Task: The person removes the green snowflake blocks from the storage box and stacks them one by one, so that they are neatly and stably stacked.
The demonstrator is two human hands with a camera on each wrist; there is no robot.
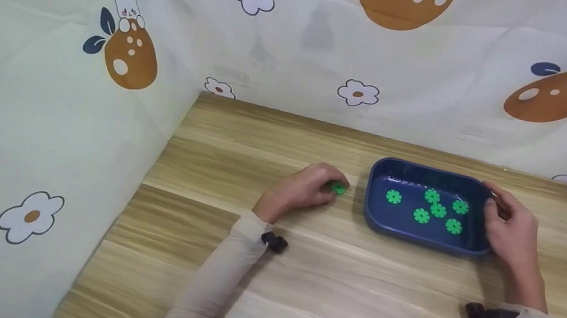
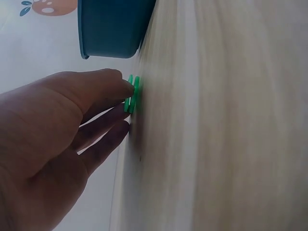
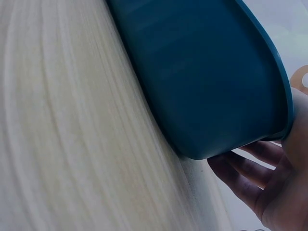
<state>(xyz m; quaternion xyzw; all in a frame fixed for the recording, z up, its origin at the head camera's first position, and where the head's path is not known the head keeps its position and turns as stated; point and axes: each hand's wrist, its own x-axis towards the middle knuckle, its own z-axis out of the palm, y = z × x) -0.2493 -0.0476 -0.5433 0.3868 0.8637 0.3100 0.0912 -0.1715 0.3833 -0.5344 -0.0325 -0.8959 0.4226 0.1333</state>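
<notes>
My left hand [image 1: 307,185] is low over the table, left of a dark blue plastic tray [image 1: 421,240]. Its thumb and fingers pinch a green notched snowflake disc [image 1: 338,188], partly hidden by the fingers in the head view. Two thin green edges, side by side, show at the fingertips in the left wrist view. At the tray's right end, my right hand [image 1: 517,233] grips the wall, thumb over the rim and fingers along the outside. Several more green discs [image 1: 393,197] lie flat on the tray floor, some overlapping.
The wood-grain table [image 1: 320,284] reaches back to a white cloth backdrop [image 1: 299,59] printed with flowers and rabbits. Cloth also hangs along the left and right sides. A small dark camera [image 1: 275,242] is strapped at the left wrist, another [image 1: 476,312] at the right.
</notes>
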